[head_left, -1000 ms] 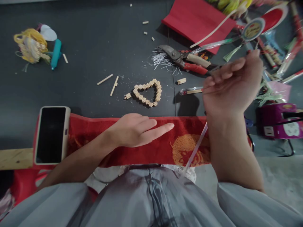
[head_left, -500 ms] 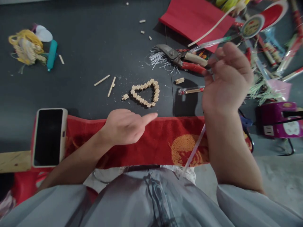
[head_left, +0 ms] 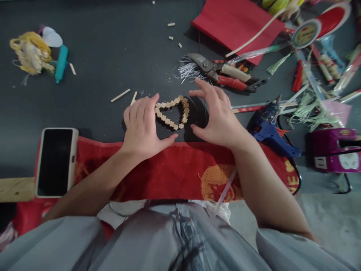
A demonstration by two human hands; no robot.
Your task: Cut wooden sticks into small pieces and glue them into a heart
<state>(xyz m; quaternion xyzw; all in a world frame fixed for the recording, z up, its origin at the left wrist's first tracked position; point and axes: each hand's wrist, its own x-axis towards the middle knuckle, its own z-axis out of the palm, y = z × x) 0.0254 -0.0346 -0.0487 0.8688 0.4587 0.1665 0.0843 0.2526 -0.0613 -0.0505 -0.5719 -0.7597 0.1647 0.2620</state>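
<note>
A heart-like ring of small pale wooden pieces lies on the dark table between my hands. My left hand is open at its left side, with the fingers stretched forward and the thumb pointing right. On the other side, my right hand is also open, its thumb and fingers spread around the ring's right end with a gap. Whether the left fingertips touch the ring I cannot tell. Two thin wooden sticks lie beyond my left hand; one stick shows whole, the other is partly covered.
Pruning shears lie beyond my right hand, near a red sheet. A blue glue gun rests by my right forearm. Left are a phone, yellow thread and a teal tube. A red towel covers the near edge.
My right hand has come down and left from over the clutter to the ring, uncovering the glue gun. My left hand has moved up, its fingers changing from a single pointing finger to spread.
</note>
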